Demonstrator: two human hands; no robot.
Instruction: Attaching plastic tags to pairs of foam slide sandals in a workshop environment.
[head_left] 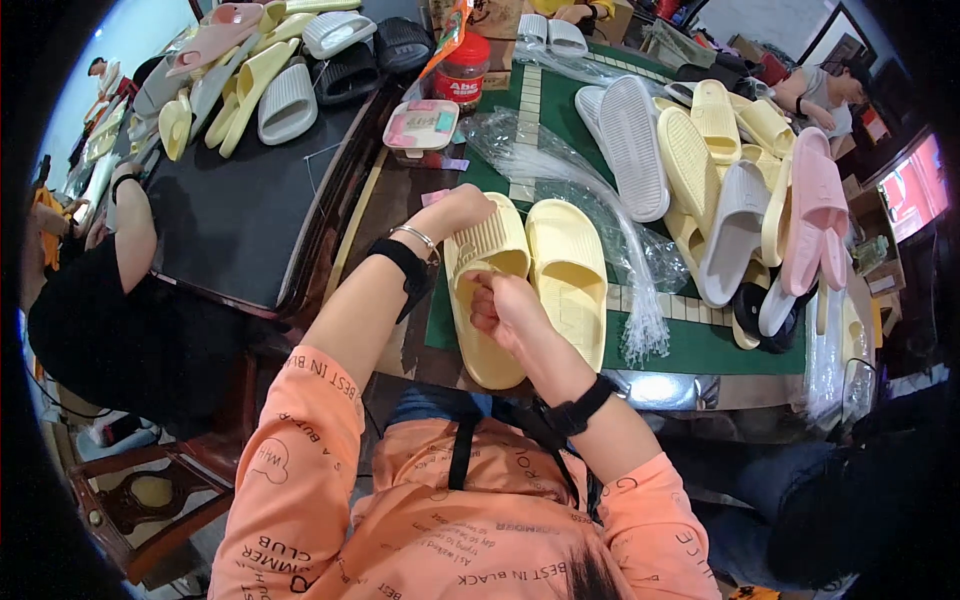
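Observation:
A pair of pale yellow slippers stands side by side in front of me, the left slipper (490, 345) and the right slipper (567, 270). My left hand (462, 210) rests at the far left edge of the left slipper's strap, its fingers curled; what they pinch is hidden. Over the foot opening of that same slipper is my right hand (507, 308), fingers bent into a pinch, and anything between them is too small to make out. A bundle of thin clear plastic tag fasteners (625, 255) lies just right of the pair, on crumpled clear wrap.
More slippers pile up at the right, among them a pink slipper (815, 205) and a grey slipper (735, 240). Beyond my left hand stand a plastic box (420, 127) and a red-lidded jar (462, 75). A black table (230, 215) bears further slippers; a person's arm (133, 220) reaches there.

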